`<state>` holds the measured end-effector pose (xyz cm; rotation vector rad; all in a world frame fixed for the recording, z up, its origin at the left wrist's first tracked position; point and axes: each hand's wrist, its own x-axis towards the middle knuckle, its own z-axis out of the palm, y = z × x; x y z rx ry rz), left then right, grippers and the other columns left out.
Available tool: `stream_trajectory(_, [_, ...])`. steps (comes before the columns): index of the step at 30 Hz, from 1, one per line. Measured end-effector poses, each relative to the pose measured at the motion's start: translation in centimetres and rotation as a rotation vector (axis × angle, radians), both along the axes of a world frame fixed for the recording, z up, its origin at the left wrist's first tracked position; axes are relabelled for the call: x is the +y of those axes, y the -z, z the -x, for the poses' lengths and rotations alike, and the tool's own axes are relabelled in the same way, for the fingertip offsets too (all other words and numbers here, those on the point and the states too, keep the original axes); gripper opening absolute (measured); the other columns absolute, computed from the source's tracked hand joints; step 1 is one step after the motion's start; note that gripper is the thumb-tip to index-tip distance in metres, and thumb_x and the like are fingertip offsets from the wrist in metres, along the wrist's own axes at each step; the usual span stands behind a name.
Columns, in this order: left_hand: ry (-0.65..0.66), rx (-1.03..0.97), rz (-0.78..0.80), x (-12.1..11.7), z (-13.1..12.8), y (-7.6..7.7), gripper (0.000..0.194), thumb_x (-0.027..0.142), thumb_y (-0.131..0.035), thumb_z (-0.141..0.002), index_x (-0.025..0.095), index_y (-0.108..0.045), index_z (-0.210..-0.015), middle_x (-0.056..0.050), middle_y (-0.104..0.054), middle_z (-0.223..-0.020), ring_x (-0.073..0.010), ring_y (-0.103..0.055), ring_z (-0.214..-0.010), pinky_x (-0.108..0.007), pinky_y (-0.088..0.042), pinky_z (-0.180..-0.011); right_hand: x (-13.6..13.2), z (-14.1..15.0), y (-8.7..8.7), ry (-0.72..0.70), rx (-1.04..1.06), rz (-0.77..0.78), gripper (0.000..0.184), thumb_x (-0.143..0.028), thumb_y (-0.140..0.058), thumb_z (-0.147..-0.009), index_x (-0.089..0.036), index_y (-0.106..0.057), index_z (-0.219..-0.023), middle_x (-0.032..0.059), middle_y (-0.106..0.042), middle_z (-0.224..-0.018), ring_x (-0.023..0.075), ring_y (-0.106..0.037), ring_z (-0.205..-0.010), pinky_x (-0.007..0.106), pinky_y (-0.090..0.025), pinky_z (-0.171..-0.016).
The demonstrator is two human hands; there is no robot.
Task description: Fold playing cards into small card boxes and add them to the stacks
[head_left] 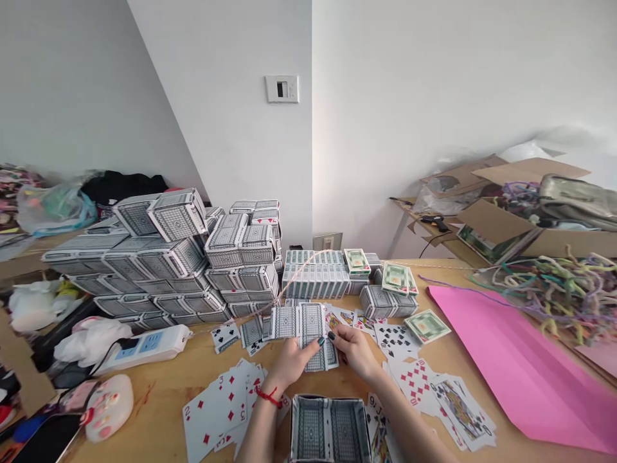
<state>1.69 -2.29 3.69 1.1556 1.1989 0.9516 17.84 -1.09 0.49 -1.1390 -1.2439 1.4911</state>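
Note:
Several playing cards [312,321], grey patterned backs facing me, are held up between my two hands over the wooden table. My left hand [292,363] pinches them from the left with its thumb across the lower part. On the right edge, my right hand [354,350] closes its fingertips on the same cards. Just in front of me lies an open box made of cards [330,427], backs showing inside. Loose face-up cards [216,405] are spread left of it, and more face-up cards [414,379] lie to the right.
Stacked card-covered blocks [168,270] rise at the back left. Green card packs [427,326] and a row of packs [315,273] stand behind my hands. At left is a power strip [154,344]; at right are a pink sheet [520,366] and tangled yarn [569,289].

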Motion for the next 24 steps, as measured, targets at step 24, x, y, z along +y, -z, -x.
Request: stream_trajectory(24, [-0.067, -0.195, -0.093, 0.1, -2.2, 0.5, 0.040, 0.028, -0.066, -0.066, 0.017, -0.062, -0.105, -0.007, -0.069, -0.098, -0.0251, -0.059, -0.099, -0.040, -0.042, -0.091, -0.2, 1.1, -1.1, 0.086, 0.031, -0.074, 0.043, -0.061, -0.046, -0.073, -0.021, -0.057, -0.062, -0.0003, -0.052, -0.054, 0.0170, -0.047, -0.056, 0.027, -0.036, -0.054])
